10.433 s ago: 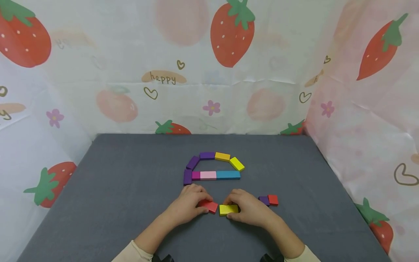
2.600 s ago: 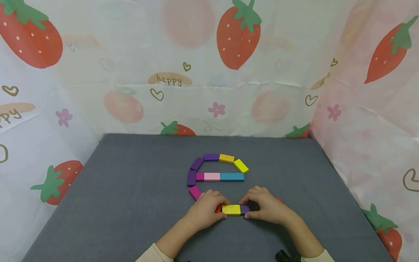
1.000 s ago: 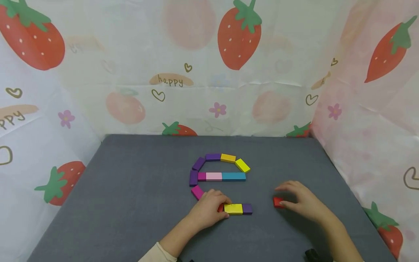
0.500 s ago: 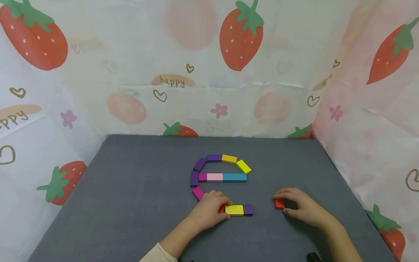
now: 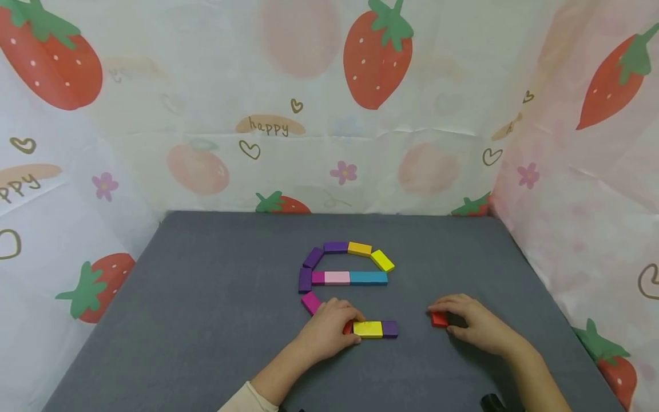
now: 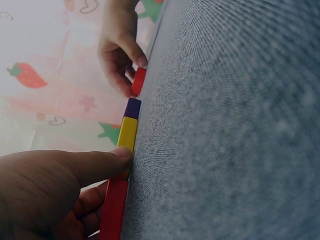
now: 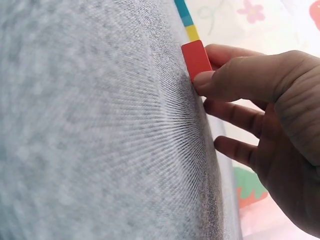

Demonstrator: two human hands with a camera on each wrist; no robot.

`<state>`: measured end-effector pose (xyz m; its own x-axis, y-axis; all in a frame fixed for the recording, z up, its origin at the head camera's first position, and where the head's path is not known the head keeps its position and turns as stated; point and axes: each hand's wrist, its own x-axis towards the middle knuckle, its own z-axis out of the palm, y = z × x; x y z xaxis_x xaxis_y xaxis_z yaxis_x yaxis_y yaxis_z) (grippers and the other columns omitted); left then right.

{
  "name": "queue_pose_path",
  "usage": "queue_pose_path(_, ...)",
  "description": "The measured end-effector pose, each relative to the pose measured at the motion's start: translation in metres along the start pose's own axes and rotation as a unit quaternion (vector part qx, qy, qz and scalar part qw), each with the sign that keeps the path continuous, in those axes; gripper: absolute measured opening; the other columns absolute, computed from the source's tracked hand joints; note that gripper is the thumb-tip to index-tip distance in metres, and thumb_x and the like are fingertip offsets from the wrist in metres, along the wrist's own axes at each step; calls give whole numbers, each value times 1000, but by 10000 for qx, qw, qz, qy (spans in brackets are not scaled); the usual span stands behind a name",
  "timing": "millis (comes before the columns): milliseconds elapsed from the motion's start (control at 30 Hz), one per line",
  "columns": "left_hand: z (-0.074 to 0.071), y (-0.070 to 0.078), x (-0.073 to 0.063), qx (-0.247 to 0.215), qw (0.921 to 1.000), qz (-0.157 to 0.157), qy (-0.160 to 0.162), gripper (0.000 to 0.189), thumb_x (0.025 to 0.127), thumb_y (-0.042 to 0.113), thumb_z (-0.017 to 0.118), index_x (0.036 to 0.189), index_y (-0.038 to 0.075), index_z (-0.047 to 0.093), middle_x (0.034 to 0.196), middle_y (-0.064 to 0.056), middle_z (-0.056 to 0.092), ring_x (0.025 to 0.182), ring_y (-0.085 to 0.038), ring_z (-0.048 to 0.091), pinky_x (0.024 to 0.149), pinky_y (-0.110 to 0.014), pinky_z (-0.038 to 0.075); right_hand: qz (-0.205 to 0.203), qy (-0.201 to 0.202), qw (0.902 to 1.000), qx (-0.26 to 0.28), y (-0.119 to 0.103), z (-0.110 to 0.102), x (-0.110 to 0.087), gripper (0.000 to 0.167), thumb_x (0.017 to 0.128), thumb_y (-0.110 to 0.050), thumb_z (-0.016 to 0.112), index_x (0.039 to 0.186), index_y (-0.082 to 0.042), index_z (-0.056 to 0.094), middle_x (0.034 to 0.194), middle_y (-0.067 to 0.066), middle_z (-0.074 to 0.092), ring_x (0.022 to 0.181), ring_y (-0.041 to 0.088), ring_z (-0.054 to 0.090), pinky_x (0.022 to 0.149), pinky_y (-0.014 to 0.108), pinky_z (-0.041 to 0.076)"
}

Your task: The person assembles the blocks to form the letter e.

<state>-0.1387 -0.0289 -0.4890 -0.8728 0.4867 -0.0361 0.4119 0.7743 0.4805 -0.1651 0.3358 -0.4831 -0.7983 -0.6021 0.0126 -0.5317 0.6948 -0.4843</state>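
Note:
My left hand [image 5: 329,332] pinches the left end of a yellow block [image 5: 368,329] between thumb and fingers, right where it meets a longer red block [image 6: 114,207]. That red block is mostly covered by the hand in the head view. A short purple block [image 5: 389,329] sits flush against the yellow one's right end. Off to the right, my right hand [image 5: 479,326] holds a small red block [image 5: 439,319] between thumb and finger, low at the table surface. In the right wrist view the thumb presses on its near side while the other fingers spread loosely.
Behind the left hand, purple blocks [image 5: 305,280], an orange block [image 5: 359,248] and another yellow block [image 5: 382,260] form an arc. A row of magenta, pink [image 5: 337,278] and blue [image 5: 368,278] crosses it. A tilted magenta block [image 5: 311,302] continues downward. Grey cloth [image 5: 206,297] covers the table.
Earlier the yellow block came up to the red one, then the purple block joined its end. The right hand has since moved right and taken hold of the small red block; the left stays put.

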Motion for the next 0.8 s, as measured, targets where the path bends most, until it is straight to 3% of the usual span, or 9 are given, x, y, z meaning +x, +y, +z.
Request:
queue_pose_path(367,0,-1,0,39,9999,69,71,33,89,35,81,120,25,75,115,8,68,103,-11,53,91,-32,45,126,215,9997,29,2,4,5,47,85,-27,84,129,-24,69,126,-13,65,120,17,57,100,47,48)
queue_pose_path(600,0,-1,0,26,10000,50,45,34,88,36,81,120,25,75,116,8,68,104,-12,53,92,-32,45,-16,167,9998,112,1,4,4,49,87,-20,83,133,-23,67,133,-8,64,125,22,56,101,51,47)
queue_pose_path(800,0,-1,0,13,10000,49,38,34,89,36,81,120,25,74,116,8,68,104,-12,53,92,-32,45,-219,190,9995,76,0,4,5,42,88,-16,81,128,-24,70,128,-9,66,121,23,58,99,50,48)
